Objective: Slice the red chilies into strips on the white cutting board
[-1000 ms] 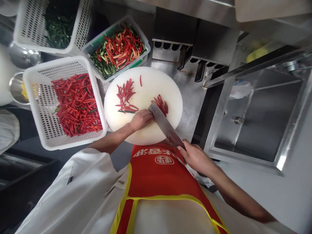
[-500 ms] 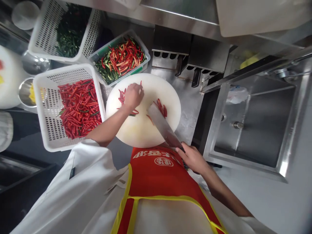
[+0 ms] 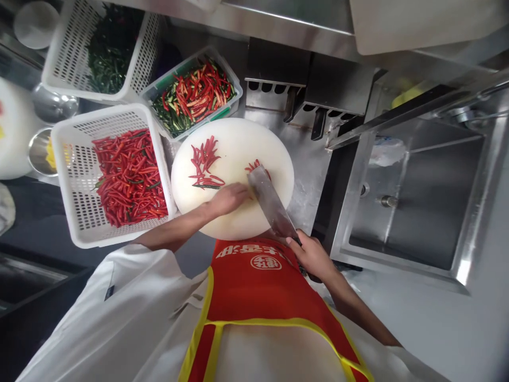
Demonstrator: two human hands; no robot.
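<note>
My right hand [image 3: 312,255] is closed round the handle of a cleaver [image 3: 272,204]. Its broad blade slants up and left over the round white cutting board [image 3: 234,228], the tip beside a few cut red chili pieces [image 3: 253,165]. On the board left of the blade lies my left hand [image 3: 230,198], fingers pressed together and pointing at the cleaver. A sliver of red chili shows at its fingertips; the rest is hidden under them. Farther left rests a loose pile of whole red chilies [image 3: 204,155], with a dark green one [image 3: 207,186] at its near edge.
Left of the board stands a white basket [image 3: 75,212] full of red chilies. Behind it are a basket [image 3: 59,87] of green chilies and a clear tub [image 3: 237,94] of sliced ones. Knife holders [image 3: 278,63] stand at the back, and a steel sink [image 3: 421,212] lies right.
My left hand has come down and right from above the chili pile to beside the blade, uncovering the pile. The cleaver has shifted slightly, its tip now closer to the cut pieces.
</note>
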